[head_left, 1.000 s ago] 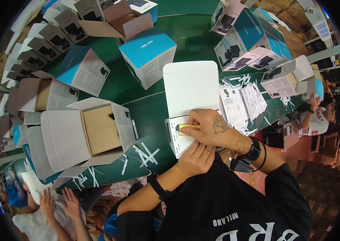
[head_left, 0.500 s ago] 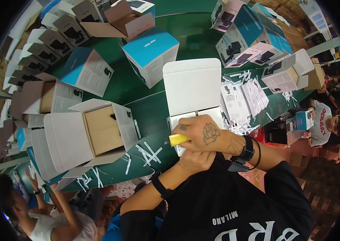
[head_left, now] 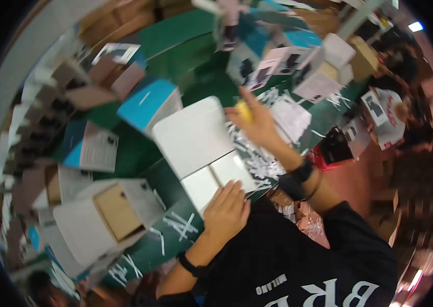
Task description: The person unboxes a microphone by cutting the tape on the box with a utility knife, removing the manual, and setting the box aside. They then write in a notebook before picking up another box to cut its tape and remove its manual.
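In front of me stands a white box [head_left: 201,192] with its broad lid flap [head_left: 193,134] folded back, away from me. Two closed white panels with a narrow gap between them show inside it. My left hand [head_left: 226,209] lies on the box's near side, fingers stretched out over the white surface. Raised to the right of the lid, my right hand [head_left: 261,128] is blurred. It grips a small yellow tool [head_left: 245,110] whose exact kind I cannot make out. Below that hand are white paper strips [head_left: 262,166] and a stack of printed leaflets [head_left: 292,118].
An opened carton [head_left: 119,210] with a brown insert stands at left, near loose strips [head_left: 180,225]. A blue-topped box [head_left: 150,102] sits behind the white box. More printed boxes [head_left: 278,64] line the far right of the green table [head_left: 185,38]. Another person [head_left: 393,115] is at right.
My right hand has lifted off the box and moved up and away with the yellow tool. My left hand has opened flat onto the box. The whole view has turned.
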`<control>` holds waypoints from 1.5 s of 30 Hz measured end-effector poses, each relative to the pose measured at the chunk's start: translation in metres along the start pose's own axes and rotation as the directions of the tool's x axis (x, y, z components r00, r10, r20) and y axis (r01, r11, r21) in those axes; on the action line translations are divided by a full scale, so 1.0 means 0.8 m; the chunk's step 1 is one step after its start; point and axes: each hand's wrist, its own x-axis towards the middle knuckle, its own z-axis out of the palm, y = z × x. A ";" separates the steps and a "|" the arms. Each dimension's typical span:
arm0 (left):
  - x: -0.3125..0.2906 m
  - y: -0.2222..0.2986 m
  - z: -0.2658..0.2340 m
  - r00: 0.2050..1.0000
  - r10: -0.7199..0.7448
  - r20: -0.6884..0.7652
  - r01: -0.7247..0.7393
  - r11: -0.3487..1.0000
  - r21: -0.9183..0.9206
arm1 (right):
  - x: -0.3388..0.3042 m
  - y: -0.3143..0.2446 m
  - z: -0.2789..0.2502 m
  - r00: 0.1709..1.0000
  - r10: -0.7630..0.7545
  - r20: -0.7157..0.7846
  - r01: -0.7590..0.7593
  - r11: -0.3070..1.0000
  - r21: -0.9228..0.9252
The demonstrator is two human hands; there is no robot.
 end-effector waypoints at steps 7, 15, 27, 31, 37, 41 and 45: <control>-0.020 -0.025 -0.007 0.872 -0.420 0.252 0.488 0.702 -0.519 | -0.065 -0.099 -0.034 0.882 -0.049 0.469 -0.044 0.982 0.184; -0.067 -0.049 0.028 0.666 -0.558 0.495 0.626 0.058 -0.777 | -0.179 -0.158 -0.070 0.972 -0.105 0.209 0.101 0.994 0.027; -0.051 -0.021 0.044 0.838 -0.455 0.302 0.414 0.168 -0.895 | -0.188 -0.138 -0.067 0.805 0.470 0.361 -0.484 0.873 -0.056; -0.030 -0.012 0.038 0.829 -0.516 0.215 0.346 0.171 -0.922 | -0.195 -0.114 -0.051 0.760 0.459 0.461 -0.568 0.814 0.126; -0.051 -0.026 0.032 0.841 -0.498 0.214 0.384 0.268 -0.884 | -0.207 -0.118 -0.035 0.719 0.514 0.467 -0.641 0.750 0.161; -0.059 -0.031 0.032 0.839 -0.497 0.222 0.394 0.273 -0.878 | -0.210 -0.114 -0.030 0.657 0.526 0.541 -0.726 0.636 0.262; -0.064 -0.035 0.032 0.866 -0.466 0.180 0.352 0.315 -0.881 | -0.217 -0.106 -0.018 0.662 0.454 0.596 -0.741 0.515 0.431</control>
